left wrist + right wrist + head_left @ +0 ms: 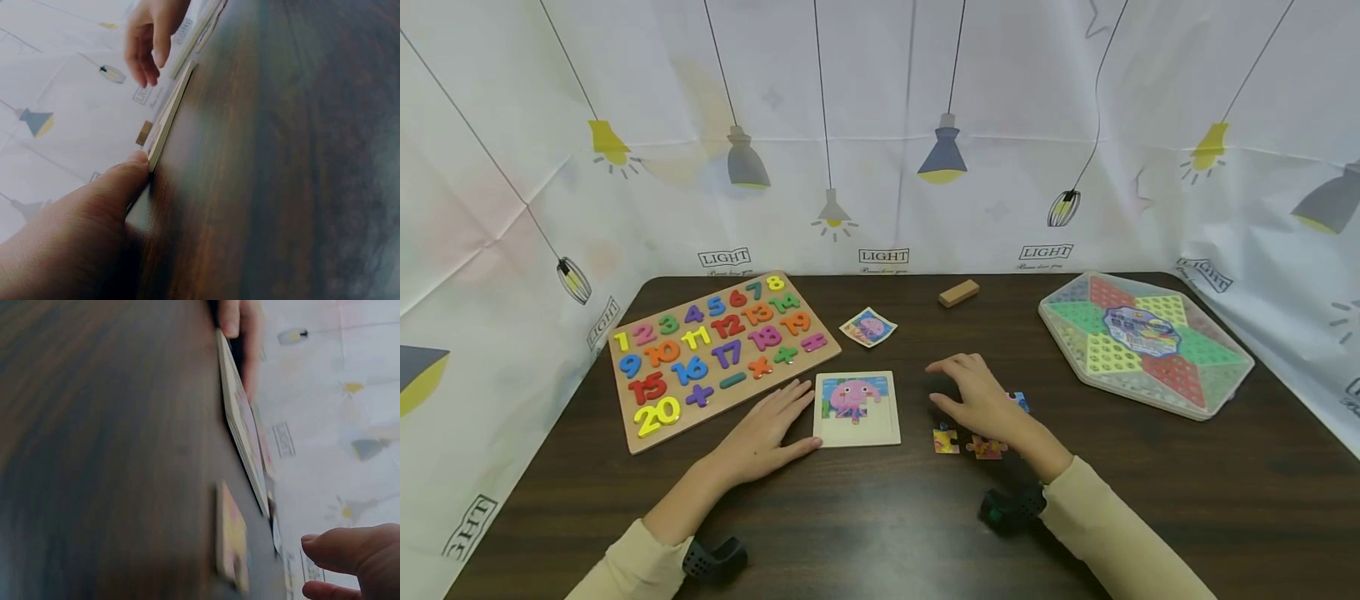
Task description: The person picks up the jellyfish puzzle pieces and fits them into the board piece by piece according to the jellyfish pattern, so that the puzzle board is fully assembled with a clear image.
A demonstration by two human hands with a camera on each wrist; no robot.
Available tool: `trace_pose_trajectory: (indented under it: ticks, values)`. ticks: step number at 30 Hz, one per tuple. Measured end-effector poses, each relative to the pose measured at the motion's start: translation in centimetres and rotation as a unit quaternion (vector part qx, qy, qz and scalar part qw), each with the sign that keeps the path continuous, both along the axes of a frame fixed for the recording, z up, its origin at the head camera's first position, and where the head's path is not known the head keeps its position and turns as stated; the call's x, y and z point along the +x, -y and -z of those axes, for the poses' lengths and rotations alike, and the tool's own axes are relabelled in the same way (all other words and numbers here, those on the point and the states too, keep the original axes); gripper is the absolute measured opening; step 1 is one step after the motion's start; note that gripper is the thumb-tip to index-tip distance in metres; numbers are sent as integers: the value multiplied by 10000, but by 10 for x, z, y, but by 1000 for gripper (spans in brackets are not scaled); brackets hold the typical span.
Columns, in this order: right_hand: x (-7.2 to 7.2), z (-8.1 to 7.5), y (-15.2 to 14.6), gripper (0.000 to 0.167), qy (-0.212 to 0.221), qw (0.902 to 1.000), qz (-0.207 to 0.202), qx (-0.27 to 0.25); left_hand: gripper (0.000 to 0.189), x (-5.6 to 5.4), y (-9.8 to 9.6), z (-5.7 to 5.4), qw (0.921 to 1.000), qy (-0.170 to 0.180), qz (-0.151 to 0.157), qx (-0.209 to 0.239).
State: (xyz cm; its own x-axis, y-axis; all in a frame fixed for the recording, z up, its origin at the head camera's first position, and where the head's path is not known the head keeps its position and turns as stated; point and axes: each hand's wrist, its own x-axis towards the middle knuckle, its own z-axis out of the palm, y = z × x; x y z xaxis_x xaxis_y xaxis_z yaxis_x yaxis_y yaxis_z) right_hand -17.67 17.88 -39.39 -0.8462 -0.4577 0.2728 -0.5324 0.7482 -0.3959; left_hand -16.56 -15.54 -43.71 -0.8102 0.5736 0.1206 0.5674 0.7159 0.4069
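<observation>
A square wooden puzzle board (880,429) lies mid-table, partly filled with a picture of a pink octopus (853,397). Along its left edge rests my left hand (763,437), fingers extended and thumb at the near corner. In the left wrist view that thumb (134,165) touches the board's edge. To the right of the board hovers my right hand (981,400), fingers loosely bent and thumb apart, holding nothing. Loose jigsaw pieces lie beneath and beside it: a yellow one (946,441), an orange-red one (988,447) and a blue one (1019,401), partly hidden by the hand.
A wooden number board (625,387) with coloured numerals and signs lies at the left. Behind the puzzle is a small picture card (869,327), and farther back a wooden block (958,293). A hexagonal game box (1150,333) lies at the right. Printed cloth (880,100) hangs behind the table.
</observation>
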Motion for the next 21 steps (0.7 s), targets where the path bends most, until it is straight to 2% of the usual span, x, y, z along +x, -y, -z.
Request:
trace_pose_trajectory:
  ticks: [11,21]
  values:
    - [3,3,-52,38,9,9996,234,175,76,-1,0,0,10000,25,-16,-59]
    - [9,9,-85,39,120,9990,362,219,77,-1,0,1,10000,-16,-5,-41]
